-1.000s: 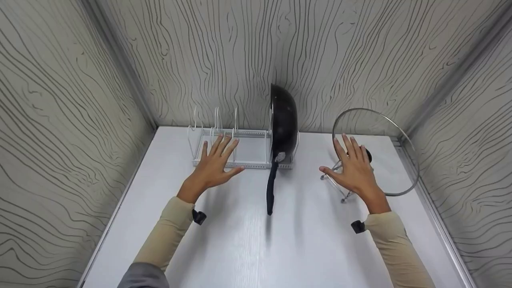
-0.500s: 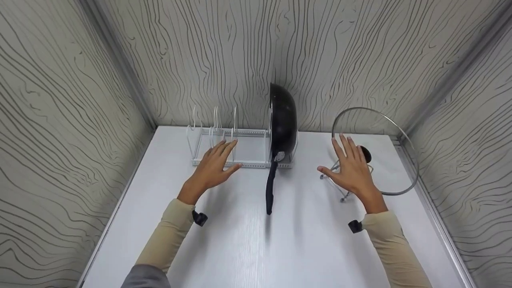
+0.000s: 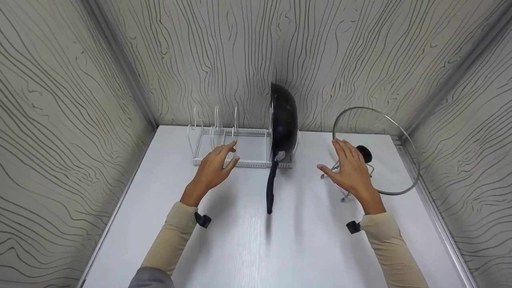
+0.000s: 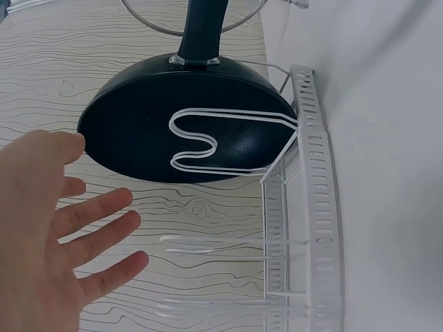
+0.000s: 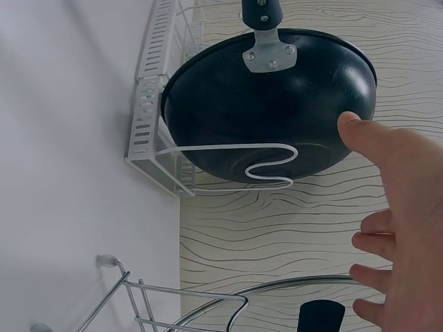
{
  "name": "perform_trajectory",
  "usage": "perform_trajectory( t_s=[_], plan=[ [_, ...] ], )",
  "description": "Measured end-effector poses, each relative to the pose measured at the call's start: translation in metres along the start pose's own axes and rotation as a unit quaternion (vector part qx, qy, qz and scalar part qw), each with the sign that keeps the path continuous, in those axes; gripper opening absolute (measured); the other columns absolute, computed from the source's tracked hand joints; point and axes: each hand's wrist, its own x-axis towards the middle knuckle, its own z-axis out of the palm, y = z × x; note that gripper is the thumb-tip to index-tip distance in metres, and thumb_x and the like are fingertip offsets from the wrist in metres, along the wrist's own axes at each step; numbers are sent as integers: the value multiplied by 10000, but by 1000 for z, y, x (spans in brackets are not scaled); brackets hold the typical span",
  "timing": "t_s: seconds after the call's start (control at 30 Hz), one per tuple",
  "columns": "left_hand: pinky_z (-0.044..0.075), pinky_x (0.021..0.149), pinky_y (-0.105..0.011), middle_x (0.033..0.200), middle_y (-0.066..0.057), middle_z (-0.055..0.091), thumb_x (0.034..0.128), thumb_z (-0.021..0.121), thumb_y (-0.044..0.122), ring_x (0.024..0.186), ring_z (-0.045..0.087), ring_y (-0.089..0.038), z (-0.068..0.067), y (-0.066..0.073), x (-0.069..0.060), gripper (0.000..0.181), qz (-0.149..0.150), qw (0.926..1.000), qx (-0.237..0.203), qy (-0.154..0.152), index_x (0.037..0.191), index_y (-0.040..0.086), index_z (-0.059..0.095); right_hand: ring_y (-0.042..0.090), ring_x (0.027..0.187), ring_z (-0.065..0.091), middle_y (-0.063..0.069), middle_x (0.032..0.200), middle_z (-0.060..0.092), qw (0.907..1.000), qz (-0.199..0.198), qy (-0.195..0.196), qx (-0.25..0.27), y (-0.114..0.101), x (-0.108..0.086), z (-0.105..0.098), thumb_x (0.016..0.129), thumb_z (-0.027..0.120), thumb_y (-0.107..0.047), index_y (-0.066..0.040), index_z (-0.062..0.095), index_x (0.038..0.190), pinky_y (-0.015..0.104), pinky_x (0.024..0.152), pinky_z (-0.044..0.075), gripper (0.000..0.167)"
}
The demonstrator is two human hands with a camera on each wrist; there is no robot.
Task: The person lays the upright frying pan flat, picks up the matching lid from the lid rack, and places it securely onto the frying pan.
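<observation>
A black frying pan (image 3: 285,120) stands on its side in the right end of a white wire rack (image 3: 250,164), its dark handle (image 3: 270,192) pointing toward me. In front of the rack's left part is my left hand (image 3: 212,168), fingers loosely bent and holding nothing. Over on the right, my right hand (image 3: 350,170) is in front of a glass lid (image 3: 417,172) and partly covers it. That hand holds nothing either, its thumb spread from the fingers. The lid leans upright on a metal wire stand (image 3: 344,197), black knob (image 3: 364,153) facing me.
White wire dividers (image 3: 216,120) rise from the rack's left part. The white table (image 3: 248,248) is enclosed by wood-grain patterned panels (image 3: 224,56) at the back and both sides. Metal edging (image 3: 444,240) runs along the table's right side.
Both hands' fingers have bent from a straighter, more spread pose. The left hand has turned slightly inward, and the right has shifted a little left. Pan, rack and lid stay put.
</observation>
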Motion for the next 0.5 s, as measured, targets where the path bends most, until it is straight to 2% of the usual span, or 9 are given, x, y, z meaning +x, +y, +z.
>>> perform_trajectory(
  t_s=[0.23, 0.5],
  plan=[
    [581, 1003, -495, 1260, -88, 743, 1095, 619, 305, 1226, 695, -292, 6, 4, -1, 482, -78, 9997, -174, 167, 1511, 70, 558, 426, 1543, 356, 215, 1646, 427, 9995, -61, 303, 100, -4, -1, 3, 959, 755, -473, -2, 389, 1613, 649, 1261, 268, 885],
    [585, 987, -484, 1212, -69, 754, 1106, 596, 301, 1192, 709, -262, 13, 10, 0, 432, -192, 9984, -435, 311, 1472, 71, 597, 428, 1454, 429, 235, 1555, 497, 9952, 36, 689, 695, -7, -3, 7, 961, 792, -343, 50, 477, 1525, 607, 1212, 344, 756]
  ],
)
